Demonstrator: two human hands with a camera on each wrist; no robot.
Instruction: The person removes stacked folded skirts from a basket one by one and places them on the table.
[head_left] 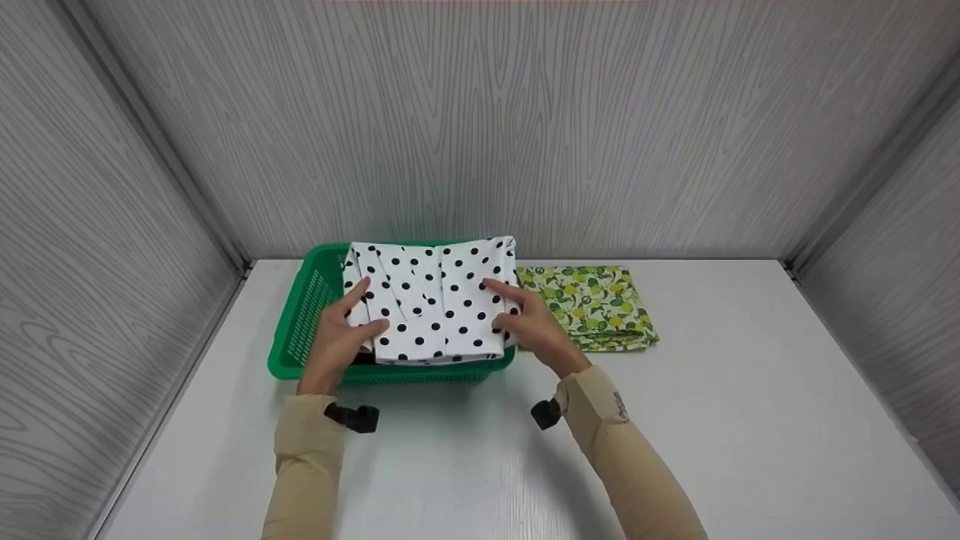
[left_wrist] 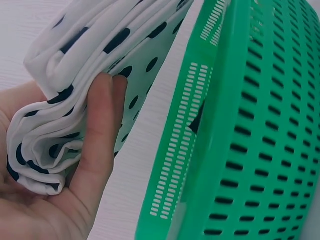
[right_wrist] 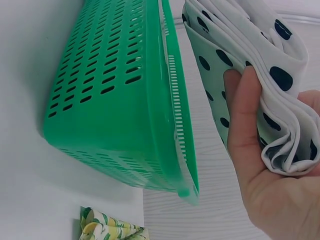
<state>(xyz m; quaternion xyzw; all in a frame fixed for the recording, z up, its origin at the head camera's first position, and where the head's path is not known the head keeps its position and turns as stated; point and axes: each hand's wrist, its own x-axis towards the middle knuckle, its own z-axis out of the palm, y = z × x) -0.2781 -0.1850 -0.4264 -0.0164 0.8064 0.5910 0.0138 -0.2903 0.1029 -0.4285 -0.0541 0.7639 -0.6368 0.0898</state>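
Observation:
A folded white cloth with black polka dots (head_left: pixel 420 300) is held above a green plastic basket (head_left: pixel 283 352). My left hand (head_left: pixel 336 337) grips the cloth's left side, and my right hand (head_left: pixel 534 324) grips its right side. In the left wrist view, the thumb and fingers of the left hand (left_wrist: pixel 95 160) close round the rolled layers of the cloth (left_wrist: pixel 45 140). The right wrist view shows the right hand (right_wrist: pixel 250 155) pinching the folded layers in the same way, apart from the basket's rim (right_wrist: pixel 175 100). Something dark shows inside the basket below the cloth.
A folded cloth with a green and yellow lemon print (head_left: pixel 592 300) lies on the white table (head_left: pixel 712 420), right of the basket. Grey wood-grain panels (head_left: pixel 480 120) stand behind the table and along both sides.

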